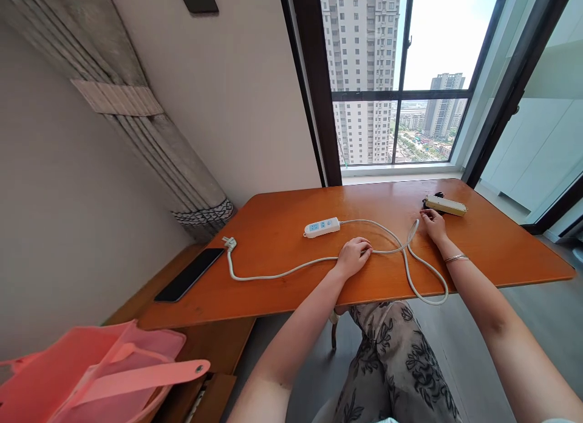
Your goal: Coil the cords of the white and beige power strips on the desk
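A white power strip [322,226] lies on the orange-brown table [282,277], and its white cord [282,269] runs left to a plug [229,242] and loops right over the front edge. My left hand [353,256] rests curled on the cord near the table's middle, fingers closed over it. My right hand [432,223] lies further right, fingers pinching the cord where the loop rises. Just beyond that hand sits a yellowish power strip [445,205] with something dark beside it.
A black phone [189,274] lies at the table's left edge. A pink bag [95,374] stands at the lower left. A folded grey mat [136,113] leans on the wall. Large windows [392,76] stand behind the table. My patterned trousers [392,356] are under the table.
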A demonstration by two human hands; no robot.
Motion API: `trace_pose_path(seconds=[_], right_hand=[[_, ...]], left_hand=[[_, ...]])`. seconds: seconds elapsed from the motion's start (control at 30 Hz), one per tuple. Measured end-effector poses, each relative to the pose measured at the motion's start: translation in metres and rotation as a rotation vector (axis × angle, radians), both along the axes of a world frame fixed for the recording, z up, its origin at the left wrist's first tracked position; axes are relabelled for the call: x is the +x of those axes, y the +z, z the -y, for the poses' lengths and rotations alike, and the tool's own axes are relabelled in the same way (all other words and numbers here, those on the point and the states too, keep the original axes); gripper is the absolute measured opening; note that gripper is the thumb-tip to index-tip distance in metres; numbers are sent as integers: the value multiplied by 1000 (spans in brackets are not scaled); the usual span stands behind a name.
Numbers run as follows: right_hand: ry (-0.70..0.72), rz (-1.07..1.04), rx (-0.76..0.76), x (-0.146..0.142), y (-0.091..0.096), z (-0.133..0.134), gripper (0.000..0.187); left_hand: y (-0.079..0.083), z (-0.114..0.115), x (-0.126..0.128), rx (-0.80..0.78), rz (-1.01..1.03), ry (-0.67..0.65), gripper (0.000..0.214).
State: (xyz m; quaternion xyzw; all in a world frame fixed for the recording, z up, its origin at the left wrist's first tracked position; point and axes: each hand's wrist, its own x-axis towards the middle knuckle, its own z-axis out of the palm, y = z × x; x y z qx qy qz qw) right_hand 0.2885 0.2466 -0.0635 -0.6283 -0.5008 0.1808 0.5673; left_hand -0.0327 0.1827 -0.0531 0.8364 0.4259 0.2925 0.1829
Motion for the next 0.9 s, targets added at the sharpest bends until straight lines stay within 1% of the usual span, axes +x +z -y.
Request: trace_pose_path(seconds=[0.07, 0.13, 0.2, 0.3, 0.4, 0.47, 0.57, 0.73, 0.9], right_hand=[[117, 8, -11, -10, -3, 1, 26], [213, 16, -27, -16, -5, 1, 26], [268, 24, -35, -17, -7, 1, 26], [288, 35, -35, -14, -8, 1, 27], [287, 53, -41, -11, -9, 0, 27], [283, 66, -43, -11, -10, -1, 27], [281, 84, -44, -11, -10, -1, 27], [293, 107, -51, -12, -9, 1, 27], [287, 118, -56, -12, -8, 3, 28]], left_hand=[[-3, -4, -1, -14, 63, 38, 19], [-5, -12, -3, -36, 110, 127, 19], [-2, -24, -8, -47, 87, 231, 28], [8, -45, -21, 14, -95, 355, 45], [19, -63, -34, 60, -284, 429, 49], [23, -70, -40, 51, -372, 436, 52], [23, -73, -45, 52, -454, 409, 53], [27, -71, -49, 108, -553, 380, 43], [37, -72, -47, 76, -603, 332, 25]])
